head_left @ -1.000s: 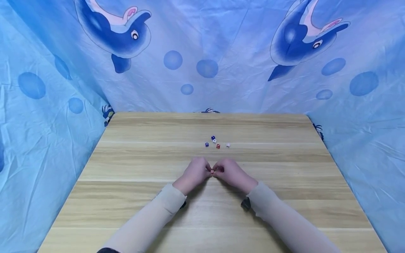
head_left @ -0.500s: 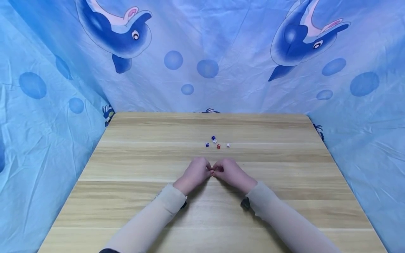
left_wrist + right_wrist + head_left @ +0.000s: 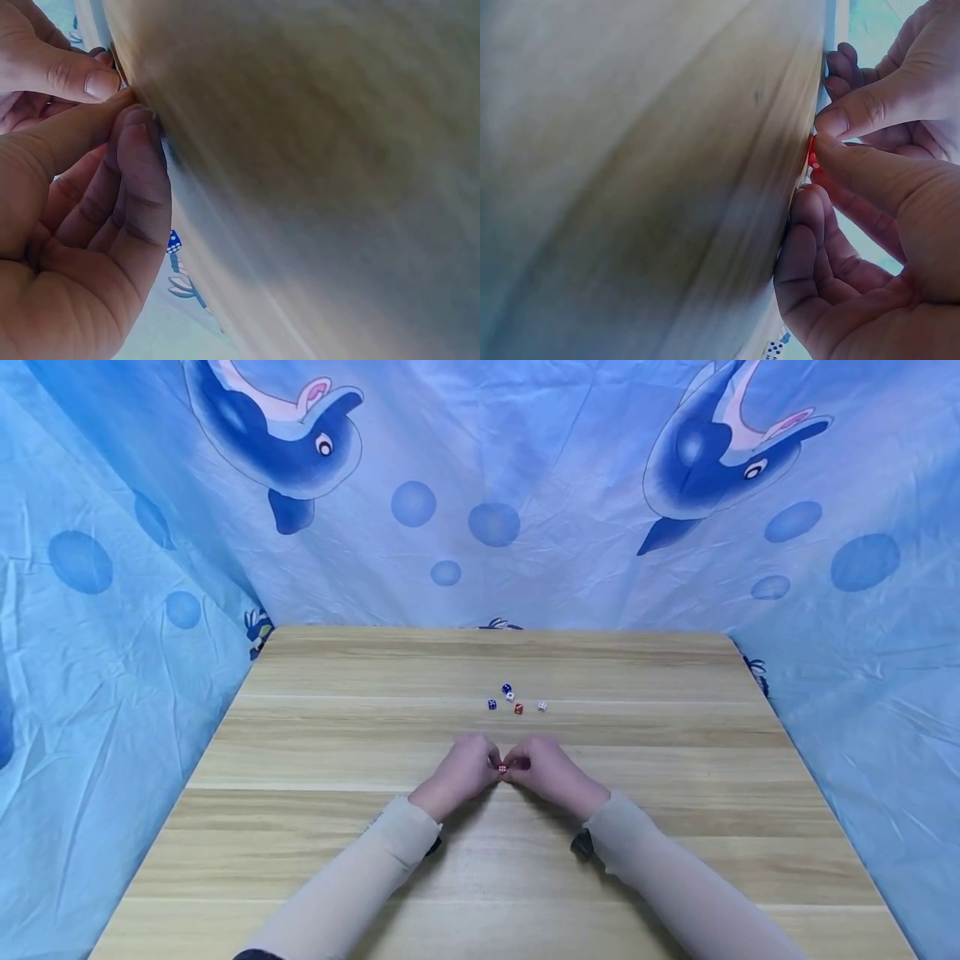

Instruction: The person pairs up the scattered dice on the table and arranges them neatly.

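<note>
A small red die with white pips [image 3: 502,769] sits between the fingertips of both hands, low over the wooden table. My left hand [image 3: 467,767] pinches it from the left, and my right hand [image 3: 549,768] from the right. Thumbs and forefingers of the two hands meet around it. In the right wrist view a sliver of the red die [image 3: 813,154] shows beside the thumb, right at the tabletop. Fingers of the left hand [image 3: 97,225] cover the die in the left wrist view.
Beyond the hands lie a red die [image 3: 518,709], a blue die [image 3: 492,704] and a white die [image 3: 542,706]. Another blue die [image 3: 507,688] and white die [image 3: 510,697] sit close together behind. Blue dolphin-print cloth [image 3: 525,585] surrounds the wooden table [image 3: 337,735].
</note>
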Action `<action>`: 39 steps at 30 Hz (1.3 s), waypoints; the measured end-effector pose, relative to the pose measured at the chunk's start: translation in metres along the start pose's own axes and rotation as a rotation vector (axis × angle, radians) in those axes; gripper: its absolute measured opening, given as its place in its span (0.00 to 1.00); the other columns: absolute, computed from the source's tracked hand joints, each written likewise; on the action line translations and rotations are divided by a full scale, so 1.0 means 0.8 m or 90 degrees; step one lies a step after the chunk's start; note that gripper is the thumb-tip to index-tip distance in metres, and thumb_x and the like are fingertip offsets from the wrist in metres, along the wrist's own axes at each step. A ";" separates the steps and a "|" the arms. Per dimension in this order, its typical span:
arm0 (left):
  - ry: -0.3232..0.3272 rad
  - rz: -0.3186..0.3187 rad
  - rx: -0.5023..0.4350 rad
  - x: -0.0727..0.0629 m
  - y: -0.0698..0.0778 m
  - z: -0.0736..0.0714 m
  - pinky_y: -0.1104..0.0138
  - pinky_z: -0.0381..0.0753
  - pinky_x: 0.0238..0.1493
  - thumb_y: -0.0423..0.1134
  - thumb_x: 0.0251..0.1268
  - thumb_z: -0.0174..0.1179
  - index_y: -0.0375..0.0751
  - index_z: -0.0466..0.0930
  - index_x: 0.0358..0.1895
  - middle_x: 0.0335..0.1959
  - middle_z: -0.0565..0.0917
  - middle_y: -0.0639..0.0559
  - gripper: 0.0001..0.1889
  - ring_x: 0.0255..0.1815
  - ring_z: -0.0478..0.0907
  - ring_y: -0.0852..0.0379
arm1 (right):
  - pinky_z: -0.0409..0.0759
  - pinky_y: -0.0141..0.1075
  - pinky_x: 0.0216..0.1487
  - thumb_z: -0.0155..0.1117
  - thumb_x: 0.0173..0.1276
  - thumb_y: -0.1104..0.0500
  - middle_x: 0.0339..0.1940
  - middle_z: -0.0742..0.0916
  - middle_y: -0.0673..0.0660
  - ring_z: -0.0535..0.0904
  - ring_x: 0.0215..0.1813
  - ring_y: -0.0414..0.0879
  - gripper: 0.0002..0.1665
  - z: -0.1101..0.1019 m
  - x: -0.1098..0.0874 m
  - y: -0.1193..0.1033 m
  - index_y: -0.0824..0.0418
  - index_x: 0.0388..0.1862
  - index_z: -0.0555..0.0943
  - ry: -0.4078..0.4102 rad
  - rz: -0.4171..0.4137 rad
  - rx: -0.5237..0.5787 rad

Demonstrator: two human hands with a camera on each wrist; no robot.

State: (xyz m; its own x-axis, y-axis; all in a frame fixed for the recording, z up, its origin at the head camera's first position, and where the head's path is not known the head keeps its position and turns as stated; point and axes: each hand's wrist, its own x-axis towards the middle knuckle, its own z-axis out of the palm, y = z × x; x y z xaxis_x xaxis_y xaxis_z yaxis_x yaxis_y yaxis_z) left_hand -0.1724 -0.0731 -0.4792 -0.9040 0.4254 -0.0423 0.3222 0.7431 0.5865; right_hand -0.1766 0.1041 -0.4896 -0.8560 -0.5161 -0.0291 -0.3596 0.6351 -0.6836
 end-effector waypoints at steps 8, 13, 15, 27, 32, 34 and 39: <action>-0.007 -0.014 -0.007 -0.001 0.003 0.000 0.63 0.82 0.42 0.29 0.54 0.74 0.41 0.87 0.27 0.24 0.83 0.58 0.05 0.30 0.80 0.58 | 0.81 0.36 0.38 0.80 0.59 0.60 0.29 0.86 0.44 0.81 0.33 0.39 0.14 -0.010 0.002 0.012 0.58 0.44 0.89 -0.009 0.035 0.052; -0.001 -0.017 -0.008 -0.001 0.000 0.001 0.61 0.81 0.44 0.30 0.52 0.76 0.42 0.88 0.27 0.25 0.84 0.58 0.06 0.32 0.80 0.57 | 0.80 0.38 0.29 0.78 0.62 0.56 0.30 0.85 0.49 0.80 0.30 0.45 0.21 -0.025 0.010 0.024 0.61 0.53 0.86 0.043 0.101 0.114; 0.001 -0.018 -0.005 -0.001 0.000 0.001 0.61 0.81 0.44 0.30 0.52 0.76 0.43 0.88 0.28 0.26 0.84 0.57 0.06 0.32 0.80 0.57 | 0.80 0.38 0.28 0.78 0.63 0.54 0.30 0.86 0.50 0.80 0.30 0.46 0.24 -0.030 0.015 0.030 0.61 0.55 0.86 0.082 0.125 0.128; 0.001 -0.021 -0.021 -0.003 -0.001 0.002 0.60 0.81 0.45 0.29 0.51 0.76 0.41 0.87 0.28 0.29 0.84 0.55 0.06 0.34 0.81 0.55 | 0.81 0.43 0.42 0.76 0.65 0.50 0.34 0.86 0.54 0.80 0.35 0.48 0.32 -0.039 0.050 0.041 0.60 0.65 0.81 0.146 0.182 0.126; -0.002 -0.020 -0.026 -0.005 0.000 0.001 0.59 0.82 0.46 0.29 0.52 0.75 0.41 0.87 0.28 0.28 0.84 0.55 0.06 0.35 0.81 0.54 | 0.82 0.43 0.44 0.77 0.63 0.52 0.42 0.89 0.57 0.83 0.37 0.46 0.29 -0.037 0.061 0.037 0.60 0.61 0.83 0.157 0.209 0.123; -0.001 -0.019 -0.023 -0.005 0.001 0.001 0.59 0.82 0.45 0.29 0.52 0.75 0.41 0.87 0.28 0.28 0.84 0.55 0.06 0.34 0.81 0.54 | 0.83 0.42 0.42 0.78 0.63 0.53 0.43 0.89 0.57 0.84 0.35 0.45 0.26 -0.037 0.064 0.036 0.60 0.58 0.85 0.160 0.216 0.129; 0.002 -0.019 -0.015 -0.004 0.001 0.001 0.61 0.81 0.42 0.30 0.53 0.75 0.43 0.87 0.27 0.27 0.83 0.57 0.06 0.32 0.80 0.56 | 0.84 0.38 0.32 0.77 0.64 0.58 0.35 0.90 0.56 0.85 0.27 0.45 0.20 -0.038 0.070 0.035 0.63 0.53 0.87 0.158 0.228 0.150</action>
State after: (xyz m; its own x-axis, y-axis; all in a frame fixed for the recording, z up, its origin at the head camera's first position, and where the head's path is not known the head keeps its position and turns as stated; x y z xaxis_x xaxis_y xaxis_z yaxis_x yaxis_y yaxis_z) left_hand -0.1688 -0.0735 -0.4794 -0.9140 0.4017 -0.0574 0.2886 0.7431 0.6037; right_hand -0.2461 0.1105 -0.4884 -0.9835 -0.1176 -0.1375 0.0431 0.5859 -0.8092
